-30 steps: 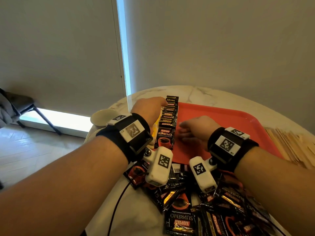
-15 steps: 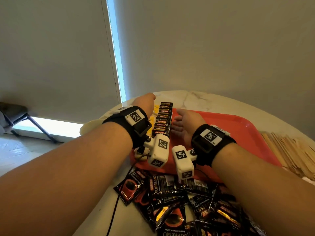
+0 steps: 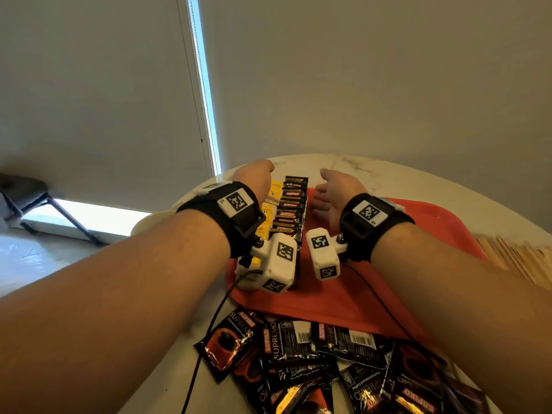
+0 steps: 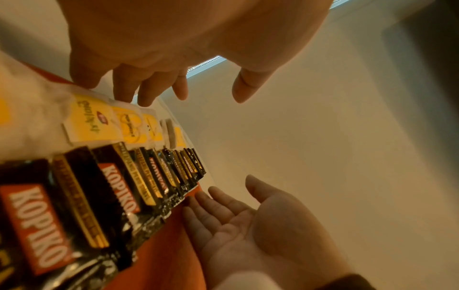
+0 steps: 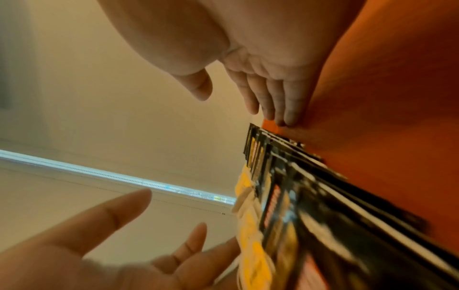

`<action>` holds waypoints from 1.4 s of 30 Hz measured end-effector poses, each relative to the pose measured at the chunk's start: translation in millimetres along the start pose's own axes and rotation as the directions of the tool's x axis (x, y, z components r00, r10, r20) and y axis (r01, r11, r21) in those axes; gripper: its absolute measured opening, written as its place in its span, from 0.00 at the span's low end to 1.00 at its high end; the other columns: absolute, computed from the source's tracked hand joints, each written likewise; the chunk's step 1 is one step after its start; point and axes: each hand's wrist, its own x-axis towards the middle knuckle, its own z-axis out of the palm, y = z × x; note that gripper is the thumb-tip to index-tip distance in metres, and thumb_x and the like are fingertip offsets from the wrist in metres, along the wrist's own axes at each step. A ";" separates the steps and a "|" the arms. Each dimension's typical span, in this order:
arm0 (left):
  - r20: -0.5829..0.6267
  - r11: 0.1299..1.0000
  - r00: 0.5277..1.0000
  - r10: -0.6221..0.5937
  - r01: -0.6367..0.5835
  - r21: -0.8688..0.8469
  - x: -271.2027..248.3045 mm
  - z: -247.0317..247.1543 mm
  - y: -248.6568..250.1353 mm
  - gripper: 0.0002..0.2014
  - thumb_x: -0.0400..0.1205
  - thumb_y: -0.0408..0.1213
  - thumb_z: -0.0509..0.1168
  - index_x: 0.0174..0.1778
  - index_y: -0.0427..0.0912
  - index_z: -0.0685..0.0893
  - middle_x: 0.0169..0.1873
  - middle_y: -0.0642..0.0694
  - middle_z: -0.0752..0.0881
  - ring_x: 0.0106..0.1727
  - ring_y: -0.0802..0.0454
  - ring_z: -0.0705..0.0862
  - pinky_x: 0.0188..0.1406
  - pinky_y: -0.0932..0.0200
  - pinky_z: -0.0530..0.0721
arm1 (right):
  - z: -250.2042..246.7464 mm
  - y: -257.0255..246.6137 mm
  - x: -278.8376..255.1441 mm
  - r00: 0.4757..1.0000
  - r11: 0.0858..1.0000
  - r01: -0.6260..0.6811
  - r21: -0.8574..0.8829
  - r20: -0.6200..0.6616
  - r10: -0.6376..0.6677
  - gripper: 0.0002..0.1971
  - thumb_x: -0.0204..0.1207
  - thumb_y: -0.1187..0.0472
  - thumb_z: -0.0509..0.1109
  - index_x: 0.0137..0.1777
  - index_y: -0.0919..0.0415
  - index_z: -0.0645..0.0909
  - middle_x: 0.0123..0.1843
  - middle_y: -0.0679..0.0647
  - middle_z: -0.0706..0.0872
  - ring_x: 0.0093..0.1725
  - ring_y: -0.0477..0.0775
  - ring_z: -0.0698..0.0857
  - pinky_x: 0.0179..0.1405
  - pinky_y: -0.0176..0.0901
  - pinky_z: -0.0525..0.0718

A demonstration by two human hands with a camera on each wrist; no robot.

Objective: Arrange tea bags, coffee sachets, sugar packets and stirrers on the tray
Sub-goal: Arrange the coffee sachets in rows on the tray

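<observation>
Coffee sachets (image 3: pixel 291 209) overlapped in a row on tray (image 3: pixel 352 282), flanked by left hand (image 3: pixel 254 179) and right hand (image 3: pixel 336 192) — both spread, holding nothing. Squeezed unevenly, likely to buckle or slide — perhaps shoving tea bags (image 3: pixel 270 204) off the tray's left edge.

Grey wall (image 3: pixel 373 79) fills upper frame. Roller blind (image 3: pixel 89 91) upper left; narrow daylight strip (image 3: pixel 206 94) along its edge. Pale floor (image 3: pixel 44 258) lower left. Dark chair (image 3: pixel 33 201) at left edge. Marbled surface (image 3: pixel 358 168) centre.

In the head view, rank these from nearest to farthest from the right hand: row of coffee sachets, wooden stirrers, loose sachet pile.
From the right hand:
1. Row of coffee sachets, just left, on the tray.
2. Wooden stirrers, off to the right.
3. Loose sachet pile, nearest the person.
</observation>
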 end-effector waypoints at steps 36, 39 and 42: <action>0.248 0.617 0.967 0.055 -0.228 0.753 -211.9 -71.5 -110.2 0.33 0.66 0.44 0.88 0.61 0.55 0.78 0.46 0.57 0.84 0.47 0.59 0.82 0.48 0.59 0.81 | -18.1 75.0 -237.0 0.896 -0.444 0.441 -0.780 0.409 0.172 0.35 0.63 0.32 0.82 0.67 0.46 0.81 0.58 0.45 0.88 0.55 0.51 0.86 0.59 0.51 0.87; 0.235 0.598 0.971 0.053 -0.219 0.771 -213.0 -63.6 -114.8 0.37 0.65 0.41 0.88 0.67 0.53 0.78 0.49 0.54 0.84 0.51 0.53 0.84 0.56 0.54 0.87 | -13.8 81.7 -239.1 0.869 -0.427 0.488 -0.762 0.470 0.155 0.38 0.62 0.35 0.83 0.71 0.45 0.79 0.60 0.45 0.87 0.56 0.51 0.85 0.59 0.52 0.87; 0.210 0.561 0.975 0.066 -0.210 0.800 -212.1 -60.1 -119.5 0.39 0.64 0.44 0.88 0.68 0.53 0.76 0.54 0.50 0.86 0.55 0.50 0.86 0.60 0.49 0.89 | -16.3 79.9 -235.8 0.859 -0.365 0.512 -0.778 0.473 0.198 0.58 0.52 0.28 0.85 0.83 0.39 0.64 0.71 0.47 0.79 0.66 0.53 0.81 0.67 0.56 0.84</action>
